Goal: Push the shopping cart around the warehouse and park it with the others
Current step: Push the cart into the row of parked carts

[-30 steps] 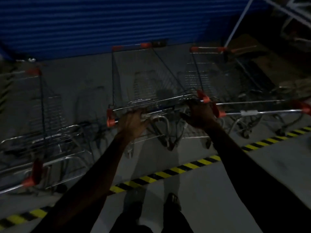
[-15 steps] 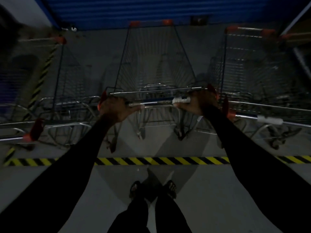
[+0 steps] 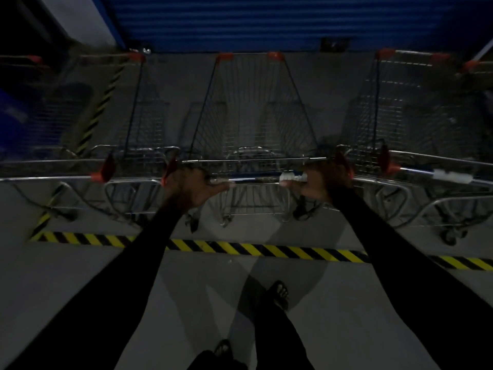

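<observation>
At the handle: left hand point(image 3: 190, 186) fingers point(image 3: 184, 174) curl over the bar point(image 3: 256, 178) near its left end, thumb out along it toward centre. Right hand point(image 3: 324, 182) fingers wrap the bar near its right end, thumb tip next to a white tag point(image 3: 289, 177) on the bar. Both grips look firm; dim light, so individual fingers on the right can't be told apart.

Arms in dark sleeves, nearly straight, so the cart point(image 3: 253, 116) sits well out in front. Cart nose points at the blue shutter point(image 3: 253, 20), front corners close to it; can't tell if touching.

Position: cart is in the bay, past the yellow-black floor tape point(image 3: 266, 249). Rear wheels sit just beyond the tape. Left cart point(image 3: 133, 124) and right cart point(image 3: 400, 116) flank it, handles roughly in line with this one. Red handle caps of the neighbours sit just beside both hands. More carts at both frame edges, blurred.

Feet on the floor point(image 3: 80, 303), on the near side of the tape.

Status, my read: pushing lap done, cart slotted into the row, roughly square with the others. Left: maybe a last nudge forward to line up, then let go. Watch knuckles against the neighbour handles, gaps are tight.
</observation>
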`<state>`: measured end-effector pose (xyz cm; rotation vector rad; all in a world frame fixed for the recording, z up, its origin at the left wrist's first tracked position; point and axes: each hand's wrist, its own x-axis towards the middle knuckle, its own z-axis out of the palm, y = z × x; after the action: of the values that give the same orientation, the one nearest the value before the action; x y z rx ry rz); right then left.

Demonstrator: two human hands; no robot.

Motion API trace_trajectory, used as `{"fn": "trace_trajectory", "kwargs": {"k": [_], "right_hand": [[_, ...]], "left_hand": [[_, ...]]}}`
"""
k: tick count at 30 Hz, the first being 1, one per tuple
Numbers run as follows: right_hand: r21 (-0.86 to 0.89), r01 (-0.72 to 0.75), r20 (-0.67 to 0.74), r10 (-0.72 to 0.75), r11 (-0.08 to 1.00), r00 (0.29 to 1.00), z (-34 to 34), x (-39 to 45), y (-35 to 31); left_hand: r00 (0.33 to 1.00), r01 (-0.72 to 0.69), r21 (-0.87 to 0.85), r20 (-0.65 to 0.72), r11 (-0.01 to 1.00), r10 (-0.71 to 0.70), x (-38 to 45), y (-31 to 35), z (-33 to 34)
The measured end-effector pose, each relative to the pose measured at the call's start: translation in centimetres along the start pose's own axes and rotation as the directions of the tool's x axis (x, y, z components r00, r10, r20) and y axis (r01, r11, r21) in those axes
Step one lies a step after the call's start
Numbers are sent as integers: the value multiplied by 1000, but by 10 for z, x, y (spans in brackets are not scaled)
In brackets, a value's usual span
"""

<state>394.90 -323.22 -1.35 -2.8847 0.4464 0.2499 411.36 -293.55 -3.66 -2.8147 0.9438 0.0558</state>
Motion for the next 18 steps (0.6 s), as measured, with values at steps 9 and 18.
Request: {"fn": "trace_trajectory", "kwargs": {"k": [9,18], "right_hand": [[-157,-6,81,19,988,997,23,-87,-89],[-232,-23,124,54,972,991,61,-162,-127]], "left_hand": [[991,42,-152,135,988,-21,-109,-51,9],[980,-20,-126,193,992,44,-204,-70,13]]}}
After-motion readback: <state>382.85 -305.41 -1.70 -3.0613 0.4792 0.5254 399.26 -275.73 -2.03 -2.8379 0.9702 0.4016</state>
